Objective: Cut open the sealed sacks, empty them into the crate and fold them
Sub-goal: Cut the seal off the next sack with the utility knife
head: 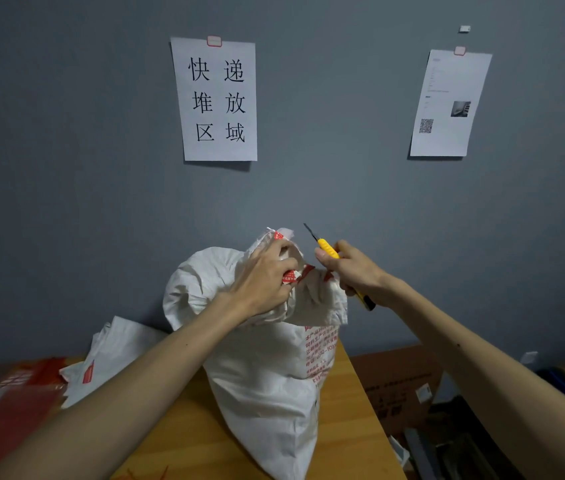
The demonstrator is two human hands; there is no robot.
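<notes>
Fingers of your left hand (263, 278) clamp the sack (267, 382) neck, upright mid-frame on the table (346, 417); right hand (353, 268) grips the knife (326, 250), blade out beside it. Looks early: emptying and folding remain.

Wooden table (353, 420): two sacks on top.
Full white woven sack (267, 393) with red print stands upright, close to the right edge. Second white sack (114, 355) lies slumped at back left, just beside it. Blurred red-orange item (14, 410) far left, can't ID.
</notes>
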